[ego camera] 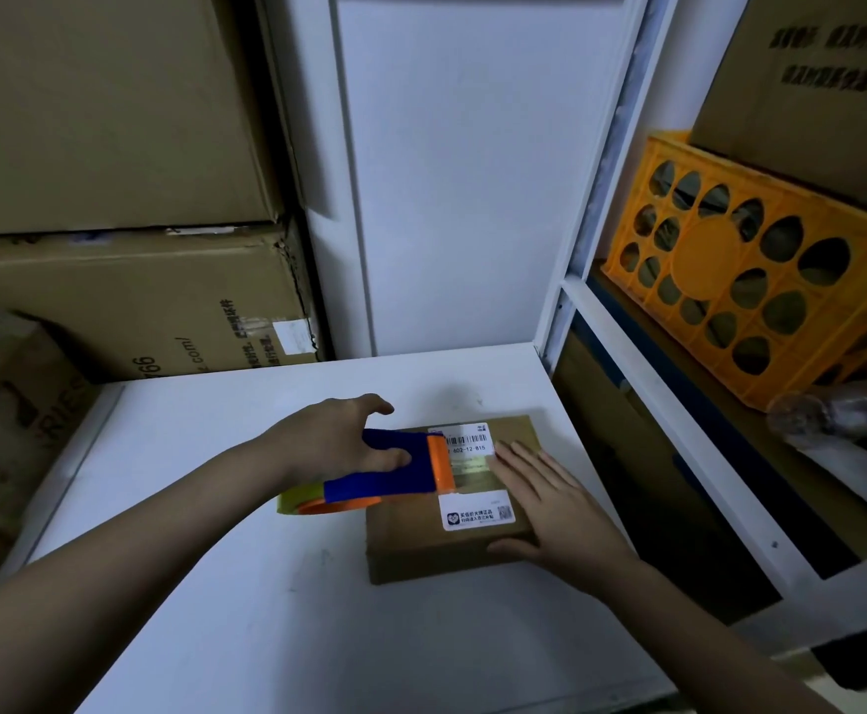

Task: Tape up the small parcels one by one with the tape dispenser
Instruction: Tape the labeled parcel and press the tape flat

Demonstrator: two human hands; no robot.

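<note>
From the head view, a small brown parcel (446,533) lies flat on the white tabletop (215,584), and both hands are on the job. The left hand (338,440) grips the blue tape dispenser (395,466), its fingers (385,458) curled round the blue body with the thumb lifted clear above it. The dispenser's orange front edge (441,463) sits on the parcel's top face, right beside the barcode label (467,440), and a shiny strip of clear tape (472,468) runs from that edge toward the right hand. The tape roll (312,502), yellowish on an orange core, hangs just off the parcel's left side, below the left hand's fingers. The right hand (555,512) lies flat on the parcel, fingers (519,466) straight and spread a little, fingertips touching the top face just right of the dispenser's nose, thumb along the near edge. A second white label (477,512) with a square code sits just left of that palm. Beyond the left hand's fingers, big cardboard boxes (112,198) stack up against the wall. Off past the right hand, a white shelf frame (678,404) carries an orange crate (761,280) with another carton (822,95) on top.
</note>
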